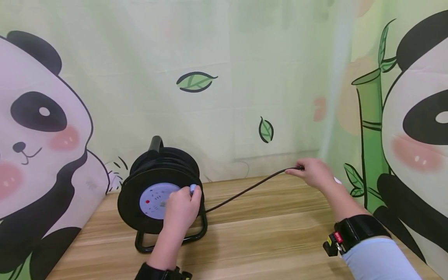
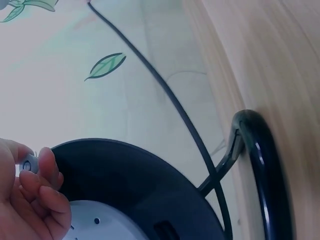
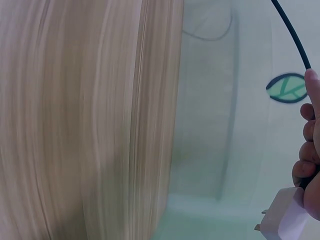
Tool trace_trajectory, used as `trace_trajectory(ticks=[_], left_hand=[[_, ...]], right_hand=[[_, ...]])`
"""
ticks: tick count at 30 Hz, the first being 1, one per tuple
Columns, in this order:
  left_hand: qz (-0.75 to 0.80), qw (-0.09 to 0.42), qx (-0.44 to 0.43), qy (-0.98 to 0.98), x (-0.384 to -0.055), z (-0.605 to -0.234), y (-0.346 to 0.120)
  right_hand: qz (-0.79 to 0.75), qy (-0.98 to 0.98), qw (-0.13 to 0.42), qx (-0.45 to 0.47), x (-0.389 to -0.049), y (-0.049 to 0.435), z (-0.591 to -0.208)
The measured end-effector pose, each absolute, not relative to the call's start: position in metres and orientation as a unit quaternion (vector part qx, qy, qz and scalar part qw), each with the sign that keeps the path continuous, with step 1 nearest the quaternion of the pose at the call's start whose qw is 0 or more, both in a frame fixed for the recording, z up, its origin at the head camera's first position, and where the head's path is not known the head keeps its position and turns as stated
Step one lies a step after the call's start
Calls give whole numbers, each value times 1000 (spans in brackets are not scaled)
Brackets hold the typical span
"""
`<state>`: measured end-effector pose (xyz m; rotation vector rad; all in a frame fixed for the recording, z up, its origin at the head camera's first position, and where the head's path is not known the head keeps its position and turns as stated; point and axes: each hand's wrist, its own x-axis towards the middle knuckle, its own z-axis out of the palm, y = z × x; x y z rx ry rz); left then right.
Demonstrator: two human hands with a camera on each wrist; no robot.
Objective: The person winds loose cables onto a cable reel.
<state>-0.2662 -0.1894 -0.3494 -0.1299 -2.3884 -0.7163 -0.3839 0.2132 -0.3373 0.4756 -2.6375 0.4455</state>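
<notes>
A black cable reel stands on the table, with a pale socket panel at its centre. My left hand is in front of the panel and holds the small grey-blue knob on the reel's face between thumb and fingers. From the reel's right side a black cable runs up to my right hand, slanting through the air above the table. That hand grips the cable close to its end. A white plug with metal pins sticks out below the fingers in the right wrist view.
The reel has a black tube stand and a carrying handle on top. Behind the wooden table hangs a cloth printed with pandas, leaves and bamboo, folding round at both sides.
</notes>
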Motion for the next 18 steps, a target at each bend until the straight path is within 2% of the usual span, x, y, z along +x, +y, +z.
trace_trajectory(ticks=[5, 18], left_hand=[[-279, 277, -41, -919, -268, -354, -187], [-250, 123, -7, -960, -271, -367, -195]], right_hand=[[168, -944, 205, 197, -382, 195, -338], [168, -923, 225, 264, -379, 143, -340]])
